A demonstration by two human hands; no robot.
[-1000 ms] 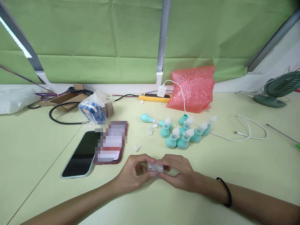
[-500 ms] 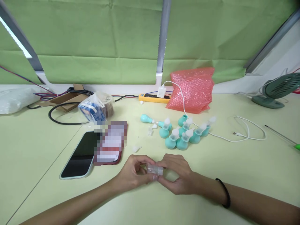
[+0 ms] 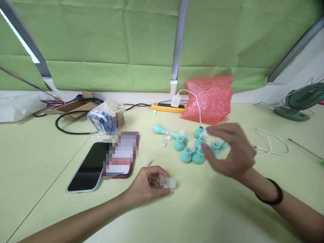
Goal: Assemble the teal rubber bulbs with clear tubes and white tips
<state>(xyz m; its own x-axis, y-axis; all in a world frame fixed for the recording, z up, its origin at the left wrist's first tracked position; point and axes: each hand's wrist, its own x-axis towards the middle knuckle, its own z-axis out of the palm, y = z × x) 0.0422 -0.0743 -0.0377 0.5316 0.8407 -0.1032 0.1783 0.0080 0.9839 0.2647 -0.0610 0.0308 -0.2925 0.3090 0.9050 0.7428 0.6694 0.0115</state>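
Note:
My left hand grips a short clear plastic tube piece between thumb and fingers, low over the table. My right hand is raised over the right part of a cluster of teal rubber bulbs. Its thumb and fingers stand apart, and I see nothing held in them. Most of the bulbs carry translucent nozzle tops; one at the back, an open-necked bulb, has none. The right hand partly covers the rightmost bulbs. A loose translucent tip lies just beyond my left hand.
Two phones, a dark-screened phone and a red-cased phone, lie at left. Behind are a bagged blue package, a yellow power strip and pink bubble wrap. A screwdriver and green fan are at right.
My right hand has let go of the clear tube piece and moved up and right to the bulbs, its fingers spreading. The left hand keeps hold of the piece in about the same place.

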